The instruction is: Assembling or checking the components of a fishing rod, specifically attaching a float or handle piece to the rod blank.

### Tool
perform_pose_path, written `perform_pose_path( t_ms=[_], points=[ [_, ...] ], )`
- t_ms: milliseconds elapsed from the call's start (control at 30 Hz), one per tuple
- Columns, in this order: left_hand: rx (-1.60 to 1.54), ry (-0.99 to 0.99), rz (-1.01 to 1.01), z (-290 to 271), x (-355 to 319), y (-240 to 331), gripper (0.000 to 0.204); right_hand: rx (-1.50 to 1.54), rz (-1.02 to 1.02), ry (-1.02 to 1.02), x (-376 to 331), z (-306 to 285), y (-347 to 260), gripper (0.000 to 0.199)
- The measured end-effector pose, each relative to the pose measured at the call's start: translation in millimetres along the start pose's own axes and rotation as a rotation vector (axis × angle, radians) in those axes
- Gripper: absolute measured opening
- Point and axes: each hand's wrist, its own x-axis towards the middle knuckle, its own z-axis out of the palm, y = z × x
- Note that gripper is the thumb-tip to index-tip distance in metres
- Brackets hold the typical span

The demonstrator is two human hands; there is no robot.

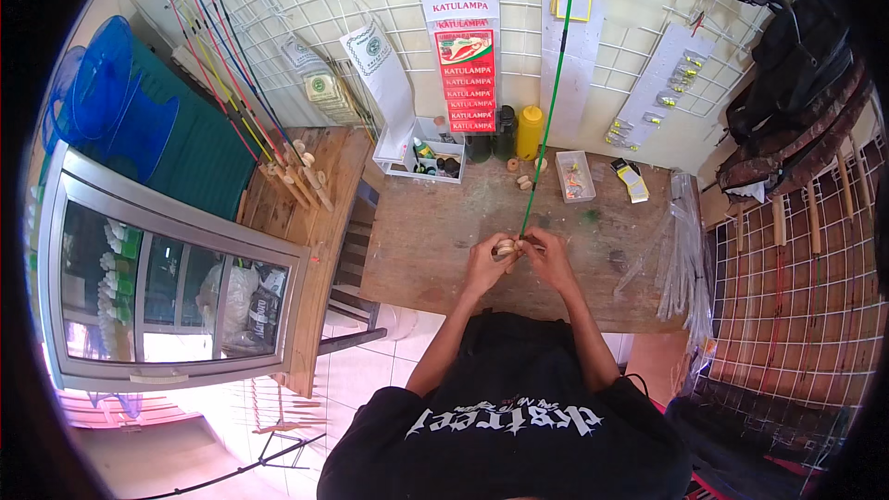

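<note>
Both hands meet over the middle of the bench. The left hand has its fingers pressed together around a small pale wooden handle, and the right hand pinches the lower end of the green rod just where it touches that handle. The grip of each hand is closed; how the single fingertips lie is too small to tell.

The rod goes from the hands up and away, over the bench and past the wire grid on the wall, to the upper edge of the view. It looks thin, light and springy — I judge that it will bend and sway at the far end if it is held only at the bottom. The best place to hold it is low, near the handle. The handle seems light and hard, with a smooth surface that can slip.

Around the hands, on the bench: some more wooden pieces, a small clear box, a yellow bottle and a white tray with little bottles. Left of the bench, other coloured rods lean on the grid — their wooden handles rest on a lower shelf.
</note>
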Motion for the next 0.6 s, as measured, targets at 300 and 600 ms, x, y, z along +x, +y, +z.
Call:
perform_pose_path(
  t_ms=[300, 600],
  points=[
    [0.185, -0.057, 0.348, -29.8, -0.1, 81.8, 0.055, -0.078, -0.104, 0.057, -4.9, 6.7, -7.6, 0.014],
    [-0.076, 0.153, 0.166, -29.6, 4.1, 143.4, 0.022, -0.207, -0.125, 0.036, -3.9, 17.7, -16.3, 0.017]
  ],
)
